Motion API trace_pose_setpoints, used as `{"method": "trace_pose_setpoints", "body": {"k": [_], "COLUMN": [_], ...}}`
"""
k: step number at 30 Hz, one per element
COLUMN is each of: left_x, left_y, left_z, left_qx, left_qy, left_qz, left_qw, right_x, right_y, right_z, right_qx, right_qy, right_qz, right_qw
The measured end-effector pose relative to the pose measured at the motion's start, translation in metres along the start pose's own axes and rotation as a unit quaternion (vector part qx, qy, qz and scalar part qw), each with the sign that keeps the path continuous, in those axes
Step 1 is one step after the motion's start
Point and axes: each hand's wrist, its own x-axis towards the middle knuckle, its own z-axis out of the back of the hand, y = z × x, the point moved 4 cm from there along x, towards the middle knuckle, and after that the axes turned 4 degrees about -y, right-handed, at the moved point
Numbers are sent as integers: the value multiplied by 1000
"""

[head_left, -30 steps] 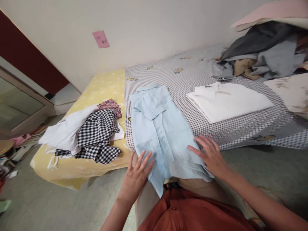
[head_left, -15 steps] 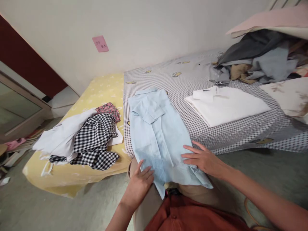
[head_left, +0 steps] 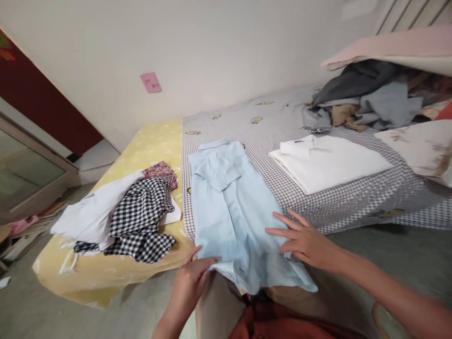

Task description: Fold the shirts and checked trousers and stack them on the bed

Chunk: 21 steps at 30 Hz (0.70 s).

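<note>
A light blue shirt [head_left: 229,212] lies folded lengthwise, collar away from me, over the edge of the checked bed sheet [head_left: 282,117] and down onto my lap. My left hand [head_left: 190,278] pinches the shirt's lower left hem between thumb and fingers. My right hand [head_left: 305,241] rests flat on the lower right side of the shirt, fingers spread and pointing left. A folded white shirt [head_left: 328,162] lies on the sheet to the right of the blue one.
A yellow mattress [head_left: 148,141] on the left carries a black-and-white checked cloth [head_left: 141,216], a white garment [head_left: 95,212] and a pink patterned piece [head_left: 160,169]. Grey and tan clothes [head_left: 370,94] are heaped at the back right. A pink note [head_left: 151,82] sticks to the wall.
My left hand went from lying flat on the shirt to pinching its lower left hem. My right hand slid slightly inward on the shirt. The view tilted down a little.
</note>
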Motion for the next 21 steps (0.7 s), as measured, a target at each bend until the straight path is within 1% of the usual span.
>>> {"method": "trace_pose_setpoints", "body": {"k": [3, 6, 10, 13, 15, 17, 21], "left_x": [-5, -17, -27, -29, -31, -33, -32], "left_y": [1, 3, 7, 7, 5, 2, -10], "left_z": [-6, -11, -16, -21, -24, -26, -22], "left_qx": [21, 47, 73, 83, 94, 116, 168], "left_qy": [25, 36, 35, 43, 62, 74, 61], "left_qz": [-38, -59, -48, -42, -37, -25, -18], "left_qw": [999, 996, 996, 995, 993, 990, 984], "right_x": [-7, -21, -39, -43, -43, -43, -41], "right_y": [-4, -13, -22, -22, -18, -13, -6], "right_z": [-2, -4, -12, -16, -17, -19, -17], "right_qx": [-17, -42, -86, -115, -121, -113, -82], "right_qy": [15, -11, -41, -67, -68, -55, -27], "right_qz": [-4, -46, -86, -103, -96, -79, -32], "right_qw": [1000, 998, 992, 986, 986, 989, 996]}}
